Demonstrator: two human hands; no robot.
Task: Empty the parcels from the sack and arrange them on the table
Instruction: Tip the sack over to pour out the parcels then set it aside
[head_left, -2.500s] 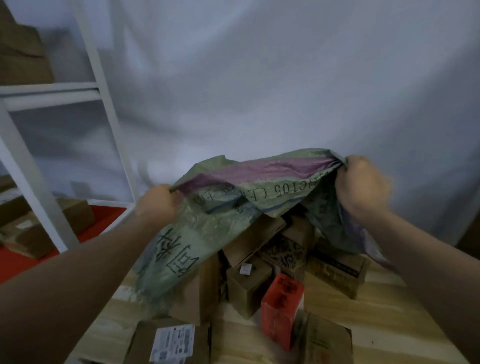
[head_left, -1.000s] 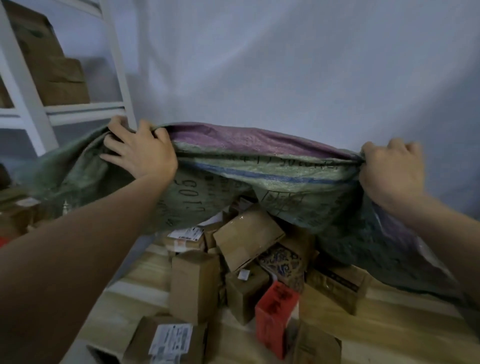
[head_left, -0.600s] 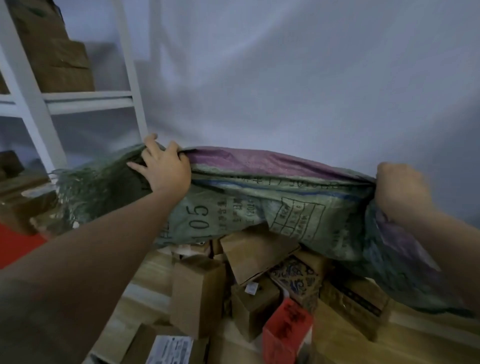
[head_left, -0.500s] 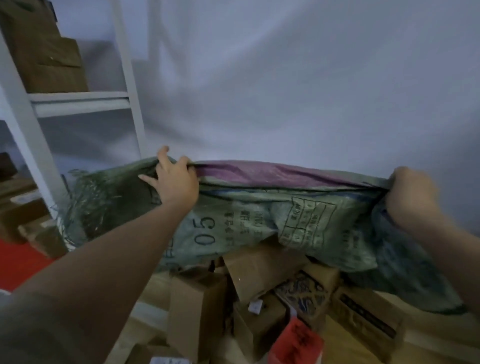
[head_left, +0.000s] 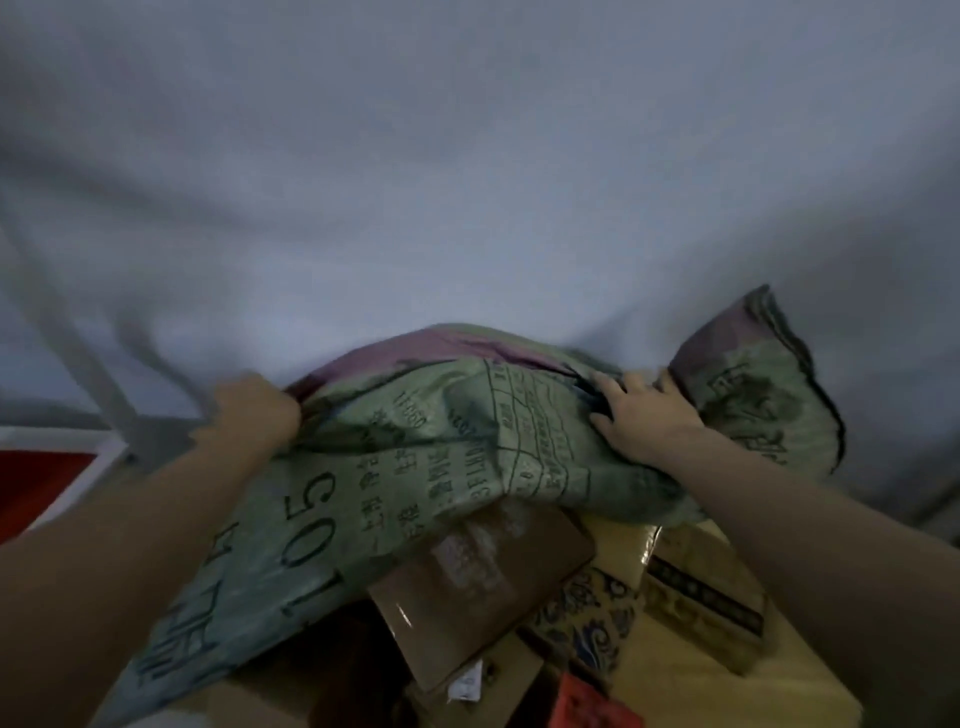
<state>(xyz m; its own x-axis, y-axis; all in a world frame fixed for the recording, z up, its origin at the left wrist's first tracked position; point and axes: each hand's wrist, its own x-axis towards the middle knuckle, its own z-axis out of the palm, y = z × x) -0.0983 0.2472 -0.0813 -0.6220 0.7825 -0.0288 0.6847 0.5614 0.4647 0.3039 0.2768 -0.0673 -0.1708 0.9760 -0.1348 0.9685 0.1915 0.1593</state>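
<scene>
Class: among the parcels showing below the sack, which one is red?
The small red parcel at the bottom edge, right of centre. The other visible parcels are brown or tan cardboard, one with a dark blue pattern.

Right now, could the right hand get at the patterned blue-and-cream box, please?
Probably not yet: the right hand grips the sack, so it must let go first. The patterned box lies uncovered below it.
</scene>
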